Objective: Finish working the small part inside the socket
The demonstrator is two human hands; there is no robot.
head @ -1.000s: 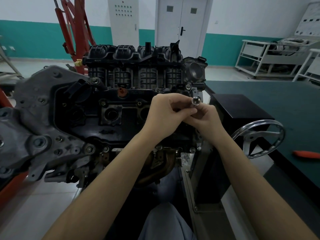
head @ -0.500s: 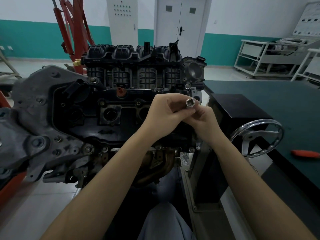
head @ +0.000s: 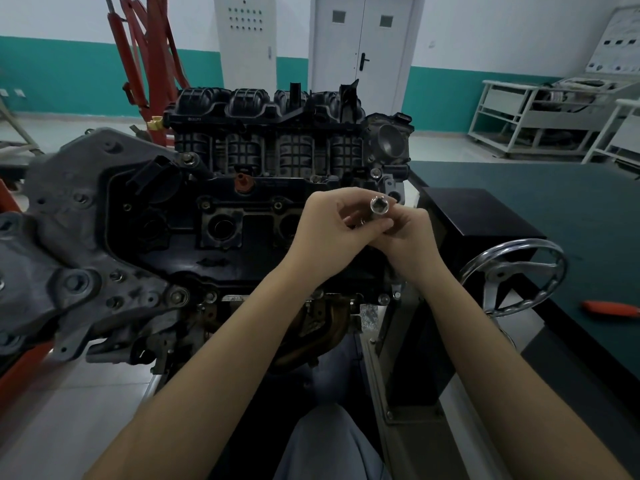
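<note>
My two hands meet in front of a black car engine (head: 242, 209) mounted on a stand. Between them is a shiny metal socket (head: 378, 206) with its open end turned toward me. My left hand (head: 332, 230) curls its fingers and thumb round the socket's lower part. Against it on the right, my right hand (head: 408, 237) pinches the same tool from below. What lies under the socket inside the hands is hidden. A black intake manifold (head: 266, 109) tops the engine.
A chrome handwheel (head: 516, 275) and a black box (head: 474, 220) stand on the stand's right side. Beyond lies a dark green bench top (head: 554, 202) with an orange-handled tool (head: 613, 309). A red engine hoist (head: 145, 46) stands at the back left, white racks (head: 540, 112) at the back right.
The socket has tipped so that its open end faces me instead of a rounded side. Both hands have stayed together, shifting slightly left.
</note>
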